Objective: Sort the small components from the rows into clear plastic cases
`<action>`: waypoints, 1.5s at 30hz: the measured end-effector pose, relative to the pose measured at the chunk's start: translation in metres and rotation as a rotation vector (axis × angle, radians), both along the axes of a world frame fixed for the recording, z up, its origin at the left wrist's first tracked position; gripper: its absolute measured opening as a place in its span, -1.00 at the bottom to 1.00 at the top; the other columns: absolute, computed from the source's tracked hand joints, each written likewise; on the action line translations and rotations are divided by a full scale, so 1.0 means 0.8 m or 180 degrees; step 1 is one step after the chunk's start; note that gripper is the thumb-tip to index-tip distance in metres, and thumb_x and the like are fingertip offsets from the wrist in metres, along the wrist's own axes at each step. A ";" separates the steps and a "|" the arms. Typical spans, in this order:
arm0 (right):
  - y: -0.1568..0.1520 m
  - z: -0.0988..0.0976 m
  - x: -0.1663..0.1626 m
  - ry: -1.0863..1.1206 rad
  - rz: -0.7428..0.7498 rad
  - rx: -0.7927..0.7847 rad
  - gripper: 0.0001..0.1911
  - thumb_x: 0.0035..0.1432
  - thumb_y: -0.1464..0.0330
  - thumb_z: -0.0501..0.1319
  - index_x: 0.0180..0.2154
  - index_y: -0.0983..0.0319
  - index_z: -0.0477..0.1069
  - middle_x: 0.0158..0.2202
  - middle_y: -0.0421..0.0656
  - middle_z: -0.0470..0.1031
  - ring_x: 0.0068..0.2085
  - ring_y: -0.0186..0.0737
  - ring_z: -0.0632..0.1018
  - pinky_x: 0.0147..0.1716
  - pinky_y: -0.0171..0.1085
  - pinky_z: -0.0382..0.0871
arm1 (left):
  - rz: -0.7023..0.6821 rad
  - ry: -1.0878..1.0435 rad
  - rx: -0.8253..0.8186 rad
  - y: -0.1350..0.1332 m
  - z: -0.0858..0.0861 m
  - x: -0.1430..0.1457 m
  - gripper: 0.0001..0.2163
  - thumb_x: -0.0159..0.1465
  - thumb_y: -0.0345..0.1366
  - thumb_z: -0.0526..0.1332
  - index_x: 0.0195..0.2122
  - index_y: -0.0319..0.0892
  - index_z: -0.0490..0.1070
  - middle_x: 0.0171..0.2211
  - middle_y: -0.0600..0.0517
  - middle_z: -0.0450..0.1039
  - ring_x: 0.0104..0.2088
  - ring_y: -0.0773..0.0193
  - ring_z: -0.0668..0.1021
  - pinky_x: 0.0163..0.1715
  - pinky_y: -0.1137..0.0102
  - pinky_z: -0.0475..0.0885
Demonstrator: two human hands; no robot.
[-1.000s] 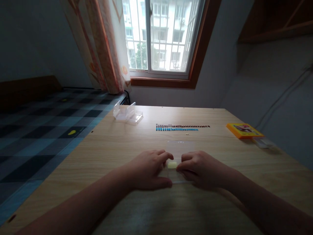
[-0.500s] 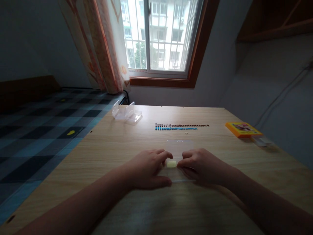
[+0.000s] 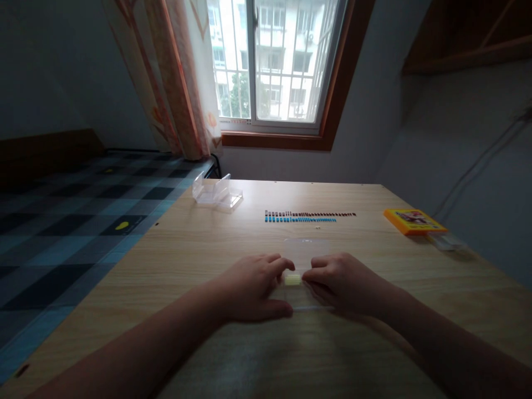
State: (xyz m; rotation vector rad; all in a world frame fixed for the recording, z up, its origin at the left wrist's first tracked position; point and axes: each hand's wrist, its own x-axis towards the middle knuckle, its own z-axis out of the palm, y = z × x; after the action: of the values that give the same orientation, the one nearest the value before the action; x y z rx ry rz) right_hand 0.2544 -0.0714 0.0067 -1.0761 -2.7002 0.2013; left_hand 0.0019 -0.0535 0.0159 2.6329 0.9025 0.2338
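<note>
A clear plastic box [image 3: 306, 250] lies open on the table in front of me, with a small block of pale yellow pieces [image 3: 293, 279] inside it. My left hand [image 3: 260, 285] grips the box at its left side, the thumb by the near edge and the index finger bent above the yellow pieces. From the right, my right hand [image 3: 338, 281] reaches over the box. Its thumb and index finger are pinched together beside the right end of the yellow pieces; whatever is between them is too small to make out.
Beyond the box run a row of small dark pieces [image 3: 310, 214] and a row of blue pieces [image 3: 299, 220], with tiny pale bits [image 3: 317, 228] nearby. Clear open cases [image 3: 229, 198] stand back left. At right lie an orange-yellow box [image 3: 415, 221] and a clear container [image 3: 446, 241].
Both hands keep nearly the same pose over the box. The whole view has shifted very slightly; nothing on the table has visibly moved.
</note>
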 end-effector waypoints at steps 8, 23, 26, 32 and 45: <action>-0.001 -0.002 -0.005 -0.0052 -0.0070 0.0073 -0.83 0.21 0.47 0.18 -0.43 0.23 0.47 -0.43 -0.23 0.48 -0.50 -0.40 0.34 -0.46 -0.32 0.06 | -0.0007 0.0006 0.0008 0.000 0.001 0.000 -0.41 0.16 0.02 0.39 0.15 -0.11 0.36 -0.12 -0.04 0.55 -0.14 0.01 0.59 -0.19 0.23 0.46; 0.064 -0.010 0.062 0.1937 -0.1281 0.1375 -0.80 0.27 0.40 0.17 -0.20 0.21 0.59 -0.36 -0.10 0.53 -0.29 -0.13 0.51 -0.27 -0.18 0.42 | 0.0073 0.0003 -0.0105 0.000 0.002 0.000 -0.39 0.12 -0.02 0.42 0.16 -0.10 0.36 -0.13 -0.02 0.54 -0.16 0.04 0.59 -0.19 0.25 0.46; 0.096 -0.037 0.078 0.1498 -0.1644 0.1219 -0.70 0.26 0.40 0.15 -0.06 0.21 0.59 -0.15 -0.02 0.57 -0.05 -0.02 0.52 0.06 0.00 0.39 | 0.0080 0.0005 -0.0110 0.000 0.002 0.000 -0.39 0.13 -0.03 0.42 0.16 -0.10 0.36 -0.14 -0.02 0.54 -0.17 0.04 0.59 -0.20 0.26 0.46; 0.115 -0.073 0.067 0.0963 -0.1678 0.0901 -0.59 0.23 0.37 0.20 0.09 0.18 0.57 0.28 0.07 0.35 0.32 0.19 0.29 0.30 0.18 0.12 | 0.0118 0.0014 -0.0114 -0.002 0.004 0.000 -0.39 0.11 -0.05 0.43 0.16 -0.09 0.36 -0.14 -0.02 0.54 -0.18 0.06 0.59 -0.21 0.28 0.46; 0.105 -0.065 0.061 0.0865 -0.1397 0.0797 -0.83 0.22 0.38 0.27 -0.22 0.16 0.67 0.39 -0.02 0.23 0.44 0.22 0.09 0.35 0.24 0.01 | 0.0119 0.0027 -0.0101 -0.002 0.005 0.001 -0.41 0.12 -0.04 0.42 0.15 -0.09 0.37 -0.14 -0.02 0.54 -0.18 0.05 0.60 -0.19 0.26 0.46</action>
State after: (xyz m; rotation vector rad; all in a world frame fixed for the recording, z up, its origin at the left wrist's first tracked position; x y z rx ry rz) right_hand 0.3032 0.0126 -0.0455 -1.4069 -2.1231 -0.0619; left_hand 0.0023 -0.0547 0.0195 2.5916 0.9512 0.2161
